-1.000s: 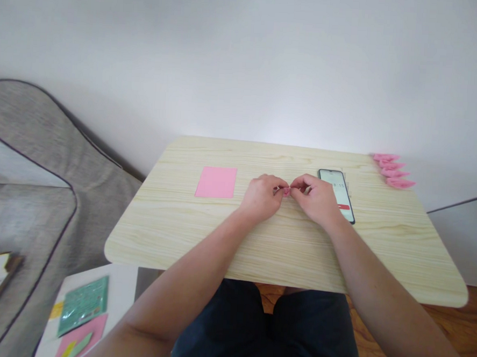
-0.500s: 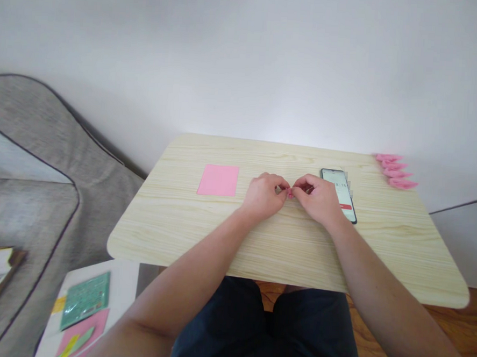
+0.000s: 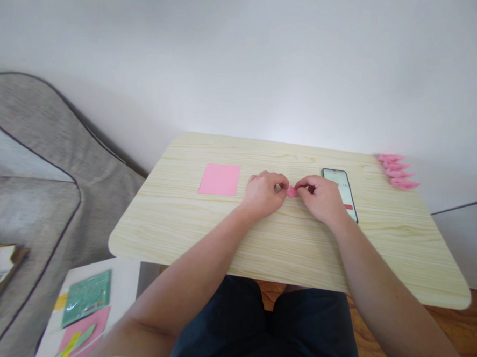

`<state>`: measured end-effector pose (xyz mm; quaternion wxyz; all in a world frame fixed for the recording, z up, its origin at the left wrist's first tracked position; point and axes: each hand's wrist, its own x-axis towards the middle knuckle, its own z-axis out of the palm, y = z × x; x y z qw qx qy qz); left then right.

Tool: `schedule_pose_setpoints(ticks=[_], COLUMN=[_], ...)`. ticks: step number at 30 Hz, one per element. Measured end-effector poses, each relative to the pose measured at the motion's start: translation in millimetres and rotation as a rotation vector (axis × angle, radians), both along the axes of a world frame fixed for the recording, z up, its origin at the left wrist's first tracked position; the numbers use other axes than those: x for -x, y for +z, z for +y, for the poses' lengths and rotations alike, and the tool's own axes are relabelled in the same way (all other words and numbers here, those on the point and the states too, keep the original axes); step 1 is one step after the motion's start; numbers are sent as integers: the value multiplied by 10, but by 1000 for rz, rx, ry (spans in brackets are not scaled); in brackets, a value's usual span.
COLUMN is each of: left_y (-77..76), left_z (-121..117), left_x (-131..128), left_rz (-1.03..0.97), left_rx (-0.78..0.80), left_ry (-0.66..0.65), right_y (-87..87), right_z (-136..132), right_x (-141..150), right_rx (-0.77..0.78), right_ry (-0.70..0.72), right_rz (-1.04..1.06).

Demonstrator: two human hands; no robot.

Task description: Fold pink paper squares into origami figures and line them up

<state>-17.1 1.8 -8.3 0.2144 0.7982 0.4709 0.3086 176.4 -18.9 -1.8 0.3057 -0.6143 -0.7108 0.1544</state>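
Between my two hands, above the middle of the table, is a small piece of folded pink paper (image 3: 291, 192). My left hand (image 3: 265, 193) pinches its left side with thumb and forefinger. On the other side, my right hand (image 3: 320, 197) grips its right edge in a similar pinch. The folds are too small to make out fully. A flat square of pink paper (image 3: 219, 179) lies left of my left hand. Just beyond my right hand, a phone (image 3: 345, 189) rests face up, partly covered by that hand.
Several folded pink paper pieces (image 3: 398, 172) stand in a row at the table's back right corner. A green packet (image 3: 87, 297) and pink sheets (image 3: 96, 326) lie on a white surface at lower left. A grey sofa (image 3: 95, 207) stands left of the wooden table (image 3: 171, 217).
My right hand has shifted slightly right, so a bit more of the pink paper shows between my fingers. Both hands keep their pinch.
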Motion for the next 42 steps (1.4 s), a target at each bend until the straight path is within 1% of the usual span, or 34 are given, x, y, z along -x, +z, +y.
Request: schedule_pose_setpoints(ticks=[4,8,14,18,21,27,30,34,37,42], left_y=[1,5,2,-24,-42,-23,-5,7,6,-5], left_z=[19,19,16,82,148,197,197,202,194,163], left_x=[24,36,49,100,151,185,174,167,168,160], left_rz=[31,41,43,7,-66,-245,-308,-383,-387,-340], left_rx=[7,3,6,27,78,214,235,241,244,234], left_ry=[-8,-50,-68,-106,-141,-167,-187,-247,-257,-238], right_y=[-2,15,7,-11,3,45,23,-1,6,28], right_z=[20,1,-17,15,22,-15,-17,-6,-8,-20], right_x=[-40,-50,-49,-84,-99,-62,-50,-55,-46,-14], right_rx=[22,23,-12,-15,5,88,69,44,40,51], right_ry=[45,125,210,242,245,180,182,179,182,197], right_rz=[-48,-74,-66,-47,4,141,228,252,252,256])
